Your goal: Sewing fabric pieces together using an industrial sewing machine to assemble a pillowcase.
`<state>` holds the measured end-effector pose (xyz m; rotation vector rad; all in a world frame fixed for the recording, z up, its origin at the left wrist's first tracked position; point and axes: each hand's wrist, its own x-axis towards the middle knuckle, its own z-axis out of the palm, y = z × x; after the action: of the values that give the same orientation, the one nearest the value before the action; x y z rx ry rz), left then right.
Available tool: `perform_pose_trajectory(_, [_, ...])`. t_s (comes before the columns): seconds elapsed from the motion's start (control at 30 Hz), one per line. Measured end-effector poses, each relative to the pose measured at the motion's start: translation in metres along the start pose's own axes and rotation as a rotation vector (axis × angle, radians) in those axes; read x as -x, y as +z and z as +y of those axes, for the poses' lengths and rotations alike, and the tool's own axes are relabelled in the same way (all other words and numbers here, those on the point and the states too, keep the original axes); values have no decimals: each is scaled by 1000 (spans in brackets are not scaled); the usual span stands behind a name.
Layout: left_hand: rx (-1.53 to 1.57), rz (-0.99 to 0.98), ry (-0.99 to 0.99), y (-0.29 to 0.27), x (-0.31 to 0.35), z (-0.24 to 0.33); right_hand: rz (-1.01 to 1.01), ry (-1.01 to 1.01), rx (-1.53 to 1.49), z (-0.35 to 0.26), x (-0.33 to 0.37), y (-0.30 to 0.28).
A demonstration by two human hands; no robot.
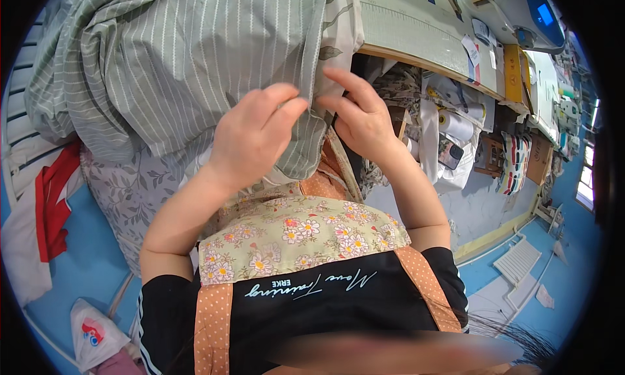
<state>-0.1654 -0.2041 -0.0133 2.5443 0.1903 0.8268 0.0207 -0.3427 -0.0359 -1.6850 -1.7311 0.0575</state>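
here, the right hand (pixel 362 118) is spread at striped cloth (pixel 202 62), the left hand (pixel 252 133) unclear in grip.

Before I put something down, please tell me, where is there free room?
The table's front part looks free between the leaf-print fabric and the paper slip, except a flat ruler. The blue floor shows between the red-and-white cloth and the white bag. Crowded: left hand and right hand, amid striped fabric; below the table, with thread spools.
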Motion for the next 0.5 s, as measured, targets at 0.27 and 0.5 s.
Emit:
perform_pose_trajectory(0.27, [-13, -330, 134, 6, -14, -33, -16, -222, 79, 10, 4, 11])
perform_pose_trajectory(0.5, [-47, -181, -129, 5, -7, 28, 224, 49, -115, -5, 8, 25])
